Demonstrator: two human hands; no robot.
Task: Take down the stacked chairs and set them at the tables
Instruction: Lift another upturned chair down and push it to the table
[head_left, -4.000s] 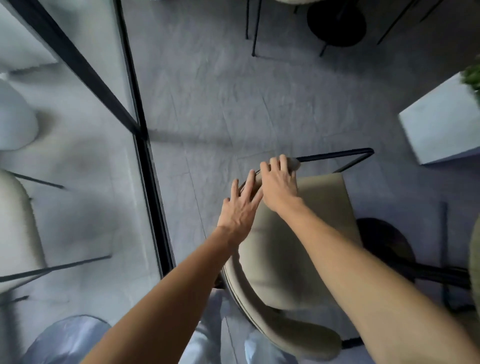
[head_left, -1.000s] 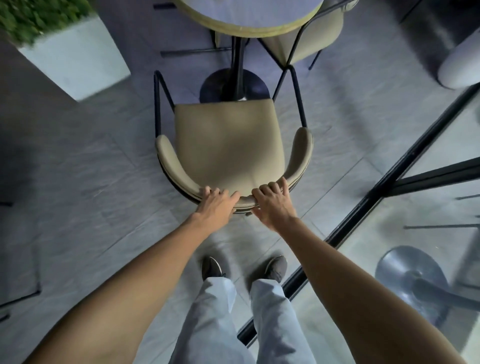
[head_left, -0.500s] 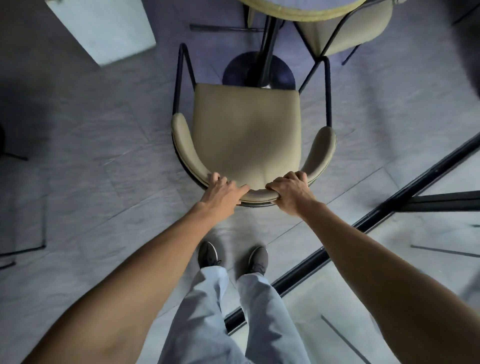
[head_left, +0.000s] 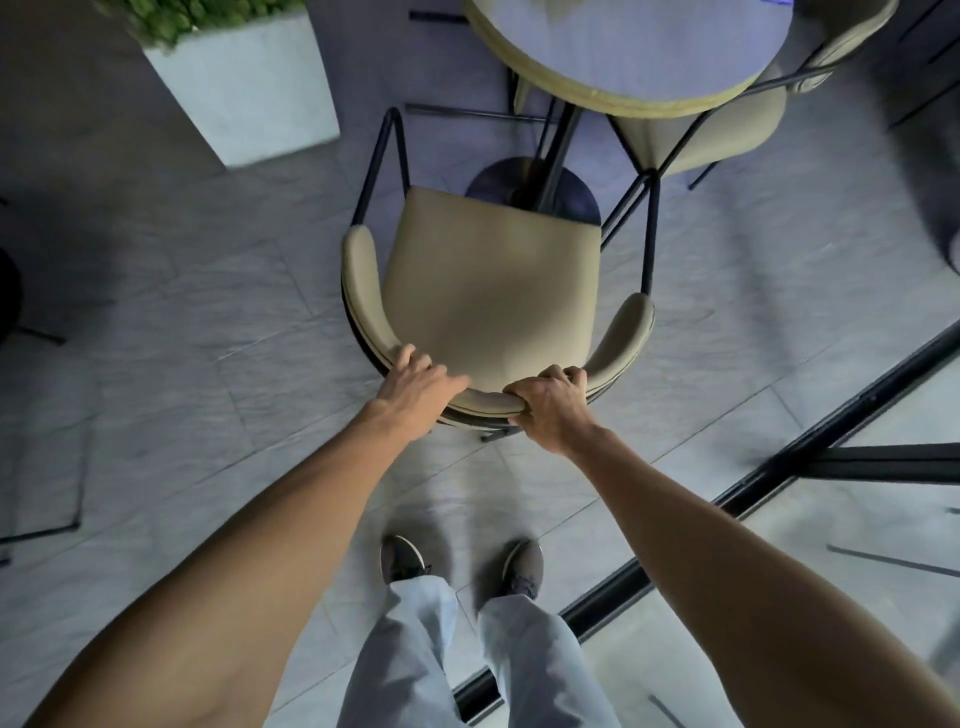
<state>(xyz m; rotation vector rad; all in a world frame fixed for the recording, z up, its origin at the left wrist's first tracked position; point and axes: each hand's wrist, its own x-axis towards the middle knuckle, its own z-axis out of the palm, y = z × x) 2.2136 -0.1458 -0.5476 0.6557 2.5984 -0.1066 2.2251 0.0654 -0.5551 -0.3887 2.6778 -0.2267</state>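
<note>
Change since half a second ago: chair sits nearer the table, seat front now reaching over the pedestal base; left hand has loosened from a grip to a resting touch.
Right hand (head_left: 550, 408): closed around the curved backrest (head_left: 483, 400), thumb under the rim, knuckles on top; carries the pushing and steering.
Left hand (head_left: 421, 384): mostly open, fingers spread and laid on the backrest's top edge, palm lightly on; holds nothing firmly, judged to be steadying only.
Beige armchair (head_left: 488, 291): upright on the tiled floor (head_left: 182, 322), black metal legs, seat facing the table; held by the back because that lets it slide straight in.
Round table (head_left: 634, 52): directly ahead, black pedestal base (head_left: 530, 187) partly under the seat front.
Second beige chair (head_left: 727, 119): already tucked at the table's far right.
White planter (head_left: 249, 88): left of the table, well apart from the chair.
Glass partition frame (head_left: 779, 467): close on the right, limits sideways room.
Writing or brands: none legible.
Step judged: final nudge into place.
</note>
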